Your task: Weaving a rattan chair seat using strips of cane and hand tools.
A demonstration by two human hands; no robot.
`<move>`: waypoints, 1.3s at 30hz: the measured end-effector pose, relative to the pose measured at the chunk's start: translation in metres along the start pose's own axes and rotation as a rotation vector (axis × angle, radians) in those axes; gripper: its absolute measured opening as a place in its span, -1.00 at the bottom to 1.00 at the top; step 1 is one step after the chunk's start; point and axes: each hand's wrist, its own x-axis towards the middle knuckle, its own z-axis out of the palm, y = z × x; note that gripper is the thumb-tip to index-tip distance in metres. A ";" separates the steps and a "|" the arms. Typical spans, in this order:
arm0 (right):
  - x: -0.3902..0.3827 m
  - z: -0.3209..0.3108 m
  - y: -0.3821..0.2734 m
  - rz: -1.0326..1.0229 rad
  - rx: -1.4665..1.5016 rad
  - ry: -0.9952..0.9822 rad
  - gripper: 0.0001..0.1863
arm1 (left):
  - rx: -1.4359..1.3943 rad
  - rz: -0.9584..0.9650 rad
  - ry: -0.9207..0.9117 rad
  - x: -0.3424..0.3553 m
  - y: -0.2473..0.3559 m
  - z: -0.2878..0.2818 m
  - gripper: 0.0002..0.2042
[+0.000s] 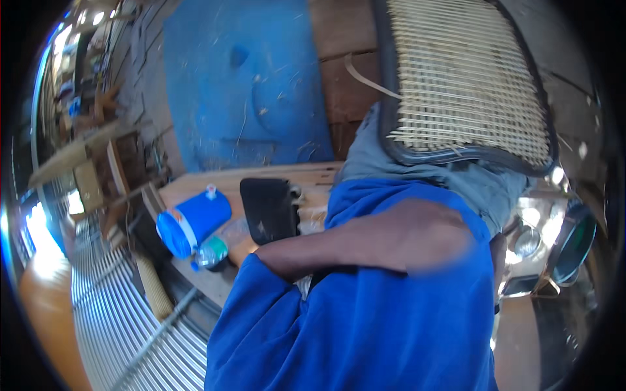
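Observation:
My left hand [433,236] reaches across the front of my blue shirt, its forearm coming out of the left sleeve. Motion smears it, so its fingers cannot be made out, and nothing held shows. Across my grey-trousered lap lies a woven cane panel [466,78] in a dark, rounded frame, beyond the hand and apart from it. From the panel's left edge a loose pale cane strip [365,78] curls out. My right hand does not show.
Left of me a wooden bench [202,182] carries a blue drink cooler [202,221], a clear bottle with a green label [212,251] and a black case [266,210]. A blue sheet [248,91] covers floor ahead. Corrugated metal [124,313] stands lower left; a green-lined round container [575,244] sits right.

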 end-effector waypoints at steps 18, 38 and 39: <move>0.094 -0.088 -0.073 -0.788 -0.593 -0.260 -0.96 | 0.108 -1.183 0.488 -0.258 -0.188 0.092 -0.79; 0.098 -0.085 -0.209 -0.647 -0.470 -0.535 -0.78 | 0.444 -1.308 0.531 -0.227 -0.161 0.134 -0.86; 0.095 -0.081 -0.218 -0.638 -0.459 -0.548 -0.77 | 0.452 -1.336 0.578 -0.224 -0.158 0.133 -0.85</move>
